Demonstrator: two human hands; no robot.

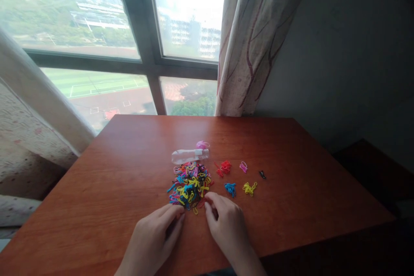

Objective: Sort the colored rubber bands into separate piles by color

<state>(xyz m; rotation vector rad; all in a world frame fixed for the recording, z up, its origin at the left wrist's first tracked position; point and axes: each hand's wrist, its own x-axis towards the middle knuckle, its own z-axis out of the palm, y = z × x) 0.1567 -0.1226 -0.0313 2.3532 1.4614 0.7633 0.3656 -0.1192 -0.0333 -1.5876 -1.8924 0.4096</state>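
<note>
A mixed pile of small coloured rubber bands lies in the middle of the table. My left hand is at the pile's near left edge, thumb and fingers closed together; whatever they hold, if anything, is hidden. At the near right edge is my right hand, fingers curled in a loose pinch beside some red bands; I cannot make out what is in it. To the right lie small separate groups: red bands, blue bands, yellow bands, pink bands and black bands.
A clear plastic bottle lies on its side just behind the pile, with a pink object behind its neck. The brown wooden table reaches to a window with curtains on both sides.
</note>
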